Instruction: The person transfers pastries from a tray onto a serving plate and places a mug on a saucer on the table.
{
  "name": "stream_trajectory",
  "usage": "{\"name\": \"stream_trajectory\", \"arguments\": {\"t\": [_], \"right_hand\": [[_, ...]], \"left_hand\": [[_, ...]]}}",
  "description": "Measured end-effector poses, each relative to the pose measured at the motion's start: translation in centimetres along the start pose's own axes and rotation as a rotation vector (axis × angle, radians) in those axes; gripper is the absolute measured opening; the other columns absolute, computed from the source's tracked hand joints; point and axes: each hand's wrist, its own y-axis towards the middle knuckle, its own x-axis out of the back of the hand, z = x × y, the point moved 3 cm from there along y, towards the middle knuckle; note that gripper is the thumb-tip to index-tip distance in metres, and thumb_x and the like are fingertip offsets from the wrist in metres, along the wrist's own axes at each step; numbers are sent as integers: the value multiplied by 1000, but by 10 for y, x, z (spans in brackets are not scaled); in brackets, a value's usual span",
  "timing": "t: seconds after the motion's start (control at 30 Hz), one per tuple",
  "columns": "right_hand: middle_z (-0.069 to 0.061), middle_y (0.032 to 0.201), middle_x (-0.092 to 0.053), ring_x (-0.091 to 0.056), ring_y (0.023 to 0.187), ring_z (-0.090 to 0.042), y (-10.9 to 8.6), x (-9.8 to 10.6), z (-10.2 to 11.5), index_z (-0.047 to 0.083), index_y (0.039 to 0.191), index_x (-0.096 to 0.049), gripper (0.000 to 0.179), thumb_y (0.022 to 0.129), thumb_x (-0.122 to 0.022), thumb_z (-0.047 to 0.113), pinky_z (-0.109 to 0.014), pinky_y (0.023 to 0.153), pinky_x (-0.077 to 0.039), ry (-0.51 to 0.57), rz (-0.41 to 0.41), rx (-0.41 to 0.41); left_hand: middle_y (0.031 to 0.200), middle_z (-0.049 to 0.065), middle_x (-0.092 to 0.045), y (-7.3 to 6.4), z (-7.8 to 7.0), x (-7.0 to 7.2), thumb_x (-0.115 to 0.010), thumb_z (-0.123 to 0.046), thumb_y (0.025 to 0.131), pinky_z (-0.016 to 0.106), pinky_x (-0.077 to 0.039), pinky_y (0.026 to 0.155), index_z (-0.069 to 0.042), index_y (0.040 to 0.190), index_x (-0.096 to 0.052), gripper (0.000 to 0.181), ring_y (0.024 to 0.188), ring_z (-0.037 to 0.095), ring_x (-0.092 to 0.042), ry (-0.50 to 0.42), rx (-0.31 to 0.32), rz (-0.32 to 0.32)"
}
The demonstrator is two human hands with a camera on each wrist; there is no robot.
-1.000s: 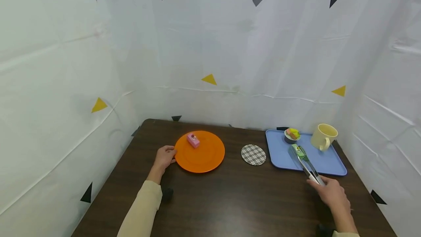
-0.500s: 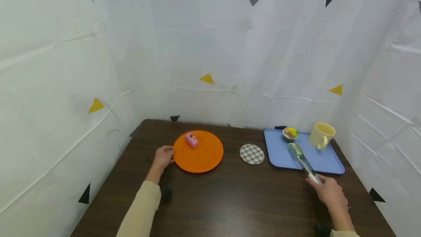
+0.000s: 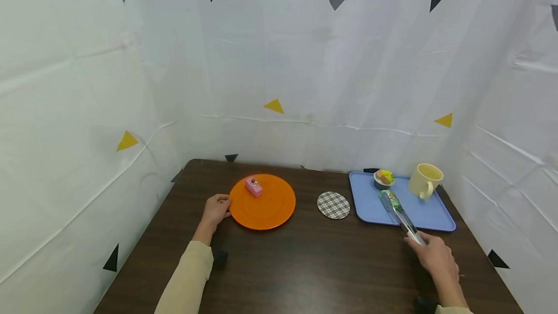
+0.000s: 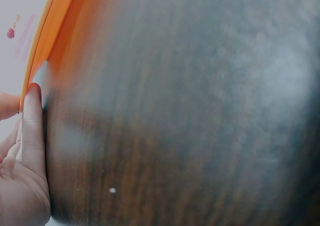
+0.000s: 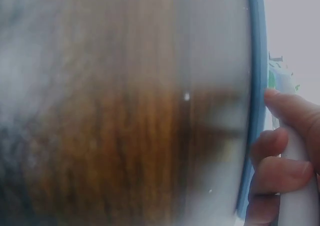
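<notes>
At the left, my left hand [image 3: 214,210] pinches the near-left rim of an orange plate [image 3: 261,214]; in the left wrist view the thumb lies over the rim and a finger under it. A small pink cake piece [image 3: 254,186] sits on the plate's far left part. My right hand [image 3: 437,256] grips the pale handle of a pair of tongs [image 3: 407,224], with fingers curled round it in the right wrist view. The tongs' arms are close together, reaching over a blue tray [image 3: 436,217]. A small green-and-white item [image 3: 392,199] shows at their tips, its kind unclear.
On the tray stand a small dark cup [image 3: 381,184] with colourful food pieces in it and a pale yellow mug [image 3: 425,180]. A round checked coaster [image 3: 333,205] lies between plate and tray. White sheeting [image 3: 331,71] hangs behind the dark wooden table [image 3: 305,265].
The tongs' arms have come together at the green-and-white item; a second ago they stood apart. My left hand keeps its pinch on the plate. The head view has shifted slightly.
</notes>
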Motion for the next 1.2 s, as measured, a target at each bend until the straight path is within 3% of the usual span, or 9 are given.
{"name": "stream_trajectory", "arguments": {"t": [0.43,0.7,0.8,1.2], "right_hand": [[-33,130,-56,-54,93,-38,-9,7,12,7,163,-43,98,94,-66,74,-45,71,-42,37,24,15],[-39,152,-46,-53,103,-41,-10,4,29,6,164,-38,99,96,-64,74,-52,80,-48,41,62,63],[-38,153,-46,-53,105,-42,-12,2,36,6,164,-38,99,97,-64,73,-54,82,-49,47,82,72],[-36,155,-48,-56,114,-44,-19,-3,68,4,163,-42,97,98,-63,73,-60,88,-51,60,97,239]], "left_hand": [[145,29,-61,5,5,0,-55,-19,113,40,-63,102,4,149,-54,43,131,39,-64,7,-13,-9],[143,28,-61,8,10,2,-54,-19,114,38,-64,98,4,150,-54,43,129,38,-65,5,-6,-20],[143,29,-61,10,10,1,-54,-19,114,37,-65,97,4,150,-54,43,129,38,-65,10,-2,-16],[143,30,-61,11,8,-1,-54,-19,113,36,-65,95,6,149,-54,43,129,39,-65,23,-9,-18]]}}
